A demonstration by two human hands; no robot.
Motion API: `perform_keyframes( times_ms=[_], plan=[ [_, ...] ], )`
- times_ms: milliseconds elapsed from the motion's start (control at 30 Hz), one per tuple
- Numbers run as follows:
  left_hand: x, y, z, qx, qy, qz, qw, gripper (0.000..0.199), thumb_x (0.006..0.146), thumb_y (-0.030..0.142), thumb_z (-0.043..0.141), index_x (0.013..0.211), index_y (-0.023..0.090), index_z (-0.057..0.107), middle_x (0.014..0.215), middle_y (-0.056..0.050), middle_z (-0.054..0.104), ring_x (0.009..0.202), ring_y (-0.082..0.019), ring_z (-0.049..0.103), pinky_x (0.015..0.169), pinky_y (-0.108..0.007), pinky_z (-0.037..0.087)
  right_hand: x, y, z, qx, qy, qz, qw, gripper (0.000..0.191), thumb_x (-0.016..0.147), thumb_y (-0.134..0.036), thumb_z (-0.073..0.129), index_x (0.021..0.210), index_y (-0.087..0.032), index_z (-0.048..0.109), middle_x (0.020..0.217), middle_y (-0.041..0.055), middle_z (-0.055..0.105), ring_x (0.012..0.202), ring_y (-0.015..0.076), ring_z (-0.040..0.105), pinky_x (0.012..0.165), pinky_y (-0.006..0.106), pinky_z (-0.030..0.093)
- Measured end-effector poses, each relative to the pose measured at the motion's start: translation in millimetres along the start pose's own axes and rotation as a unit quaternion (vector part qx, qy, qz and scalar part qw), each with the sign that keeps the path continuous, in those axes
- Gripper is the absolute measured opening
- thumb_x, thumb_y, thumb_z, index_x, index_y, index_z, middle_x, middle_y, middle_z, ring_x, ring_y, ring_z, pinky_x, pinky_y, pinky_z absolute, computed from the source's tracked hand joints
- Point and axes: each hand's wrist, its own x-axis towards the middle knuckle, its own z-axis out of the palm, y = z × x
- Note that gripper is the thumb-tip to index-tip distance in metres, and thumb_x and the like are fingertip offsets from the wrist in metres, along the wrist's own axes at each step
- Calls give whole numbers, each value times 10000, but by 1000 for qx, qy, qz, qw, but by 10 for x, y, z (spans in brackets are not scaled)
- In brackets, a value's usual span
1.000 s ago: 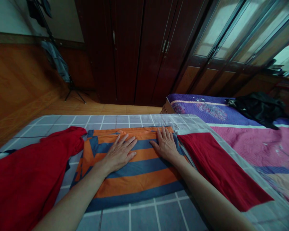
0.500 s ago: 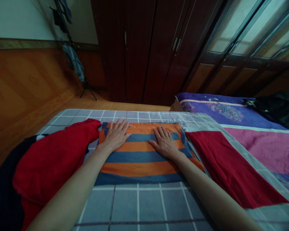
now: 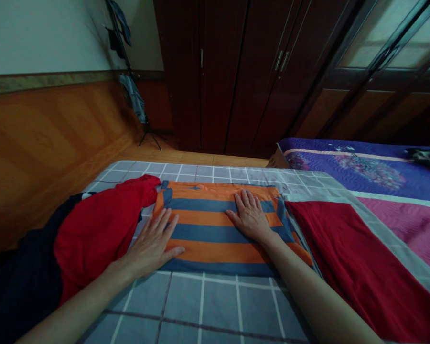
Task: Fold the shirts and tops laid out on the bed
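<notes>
Resting palm-down on the folded cotton-like cloth with orange and grey-blue stripes (image 3: 215,233), the right hand (image 3: 251,220) is showing a released grip: its fingers are extending forward and are grasping nothing. The left hand (image 3: 151,249) is also having a loose grip, with spread fingers, at the near left corner of this cloth; whether its palm is touching it, I cannot tell.

The striped cloth is lying with its long axis going from left to right, crosswise in front of the person. From the left hand it is stretching to the right, while the right hand is staying inside its outline, right of the middle, so the left hand is nearer to the left edge.

Under everything, a grey bed sheet with white grid lines (image 3: 184,297) is showing. A crumpled bright red cloth (image 3: 96,231) is lying just beside on the left, a flat dark red cloth (image 3: 338,239) on the right.
</notes>
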Motion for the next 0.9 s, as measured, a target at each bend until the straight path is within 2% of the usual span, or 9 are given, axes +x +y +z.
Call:
perform_keyframes(
  times_ms=[100,233,300,367,467,567,700,800,900],
  plan=[
    [-140,-44,-5,32,44,-30,998,709,905,561,388,1446,111,307,1498,-178,294,1393,-345,214,1097,-569,211,-6,-13,-1,1,-4,1,1000,720,909,-580,362,1424,-77,354,1482,208,300,1368,361,233,1091,504,183],
    [-206,362,-74,2,73,107,992,482,933,264,424,1411,216,377,1493,-95,339,1381,-271,269,1110,-511,269,4,3,-3,8,-10,8,1000,716,910,-577,369,1424,-79,356,1489,206,287,1374,357,224,1097,500,173],
    [-243,562,-120,-21,74,175,982,483,892,82,389,1348,223,461,1444,-85,412,1351,-249,327,1091,-487,328,7,-7,-36,13,-14,11,1000,703,909,-558,394,1421,-77,362,1488,212,287,1374,364,223,1097,507,174],
    [-297,681,-176,-37,72,198,977,511,851,3,363,1290,214,519,1369,-98,483,1299,-247,397,1040,-458,410,-17,-69,-100,21,-18,11,1000,701,900,-536,436,1418,-68,366,1487,228,278,1373,380,219,1093,515,186],
    [-393,745,-264,-64,63,172,981,474,841,5,379,1241,192,552,1231,-116,555,1166,-245,503,928,-401,499,-137,-290,-220,51,-20,-27,998,719,883,-523,482,1426,-70,354,1497,237,243,1377,396,194,1093,524,195],
    [-447,744,-322,-85,50,130,987,356,873,59,401,1160,167,582,1013,-94,610,937,-209,580,804,-356,523,-318,-569,-283,106,-39,-118,987,721,885,-565,449,1436,-109,349,1509,209,232,1388,383,167,1104,526,187],
    [-409,600,-373,-64,14,30,997,237,935,172,388,854,176,611,774,-45,597,749,-195,585,697,-351,492,-459,-749,-262,154,-67,-177,970,755,884,-643,355,1433,-126,359,1510,205,229,1391,382,140,1112,536,172],
    [-356,432,-424,-40,-59,-62,996,248,945,212,384,794,182,579,752,-33,615,717,-193,611,663,-334,488,-446,-737,-246,161,-73,-170,970,786,877,-670,325,1437,-119,350,1514,208,212,1394,384,113,1117,538,157],
    [-338,346,-439,-10,-72,-60,996,226,944,264,405,921,186,616,921,-60,656,860,-218,630,771,-369,497,-422,-715,-246,160,-77,-169,969,790,874,-675,322,1437,-121,353,1516,206,207,1396,384,102,1119,540,145]
  ],
)
